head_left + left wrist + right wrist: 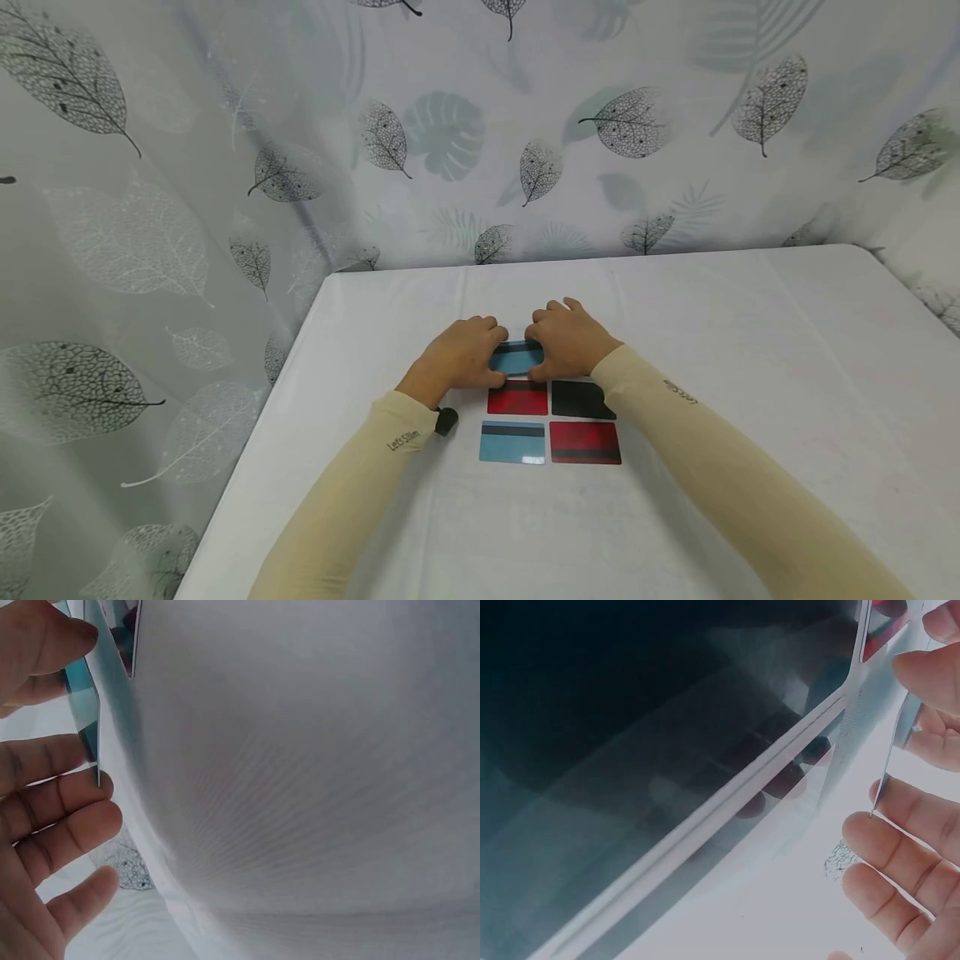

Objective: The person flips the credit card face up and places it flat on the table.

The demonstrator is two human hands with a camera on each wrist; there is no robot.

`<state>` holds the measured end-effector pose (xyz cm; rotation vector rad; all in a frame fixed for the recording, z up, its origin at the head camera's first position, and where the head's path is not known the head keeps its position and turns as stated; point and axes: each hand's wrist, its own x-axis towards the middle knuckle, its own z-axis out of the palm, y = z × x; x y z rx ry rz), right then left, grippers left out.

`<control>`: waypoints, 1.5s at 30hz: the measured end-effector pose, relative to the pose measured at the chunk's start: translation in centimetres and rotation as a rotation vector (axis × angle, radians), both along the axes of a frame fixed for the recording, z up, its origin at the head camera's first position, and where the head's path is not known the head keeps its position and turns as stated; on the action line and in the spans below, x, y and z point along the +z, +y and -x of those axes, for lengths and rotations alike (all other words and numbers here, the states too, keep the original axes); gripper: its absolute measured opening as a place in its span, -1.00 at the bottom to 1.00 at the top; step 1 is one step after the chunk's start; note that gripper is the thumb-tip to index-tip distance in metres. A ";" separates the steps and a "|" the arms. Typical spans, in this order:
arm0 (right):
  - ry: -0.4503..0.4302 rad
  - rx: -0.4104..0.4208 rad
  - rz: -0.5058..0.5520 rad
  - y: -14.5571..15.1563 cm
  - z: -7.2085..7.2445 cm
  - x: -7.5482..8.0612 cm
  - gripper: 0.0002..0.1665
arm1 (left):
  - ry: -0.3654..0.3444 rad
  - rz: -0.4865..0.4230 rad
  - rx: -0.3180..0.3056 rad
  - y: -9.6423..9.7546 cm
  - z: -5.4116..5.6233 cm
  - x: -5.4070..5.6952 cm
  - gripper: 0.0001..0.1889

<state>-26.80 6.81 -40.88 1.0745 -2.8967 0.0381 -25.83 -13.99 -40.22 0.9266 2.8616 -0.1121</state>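
Both hands meet over one blue card [516, 358] at the 12 o'clock end of a small grid of cards on the white table [750, 350]. The left hand [457, 357] pinches its left short edge and the right hand [567, 340] pinches its right short edge. In the left wrist view the card [84, 712] stands nearly edge-on, thumb above and fingers [52, 802] below it.

Handling judgement: light, thin, stiff plastic with a slight bow under the squeeze; glossy, so likely slippery on the faces. Edges are the sound place to hold, as here.

At 6 o'clock from it lie a red card [517, 398] and a black card [581, 400], side by side. Nearer the person lie a second blue card [512, 442], with a dark stripe, and another red card [585, 442].

A leaf-print curtain [225, 167] hangs behind.
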 end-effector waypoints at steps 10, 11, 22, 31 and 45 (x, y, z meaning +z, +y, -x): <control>0.005 -0.002 0.021 0.0 -0.2 0.1 -0.45 | 0.032 -0.052 -0.010 -0.4 0.1 -0.1 -0.50; 0.001 0.000 0.026 0.0 -0.1 0.2 -0.46 | 0.031 -0.057 -0.006 -0.5 0.1 -0.1 -0.51; -0.029 0.006 0.042 0.0 0.0 0.1 -0.44 | 0.020 -0.089 0.004 -0.5 0.2 0.0 -0.53; -0.019 -0.004 0.045 0.0 -0.2 0.1 -0.43 | 0.060 -0.051 -0.009 -0.4 0.0 0.6 -0.53; 0.000 0.000 0.066 0.2 -0.3 -0.1 -0.43 | 0.070 -0.032 -0.024 -0.1 0.1 1.3 -0.50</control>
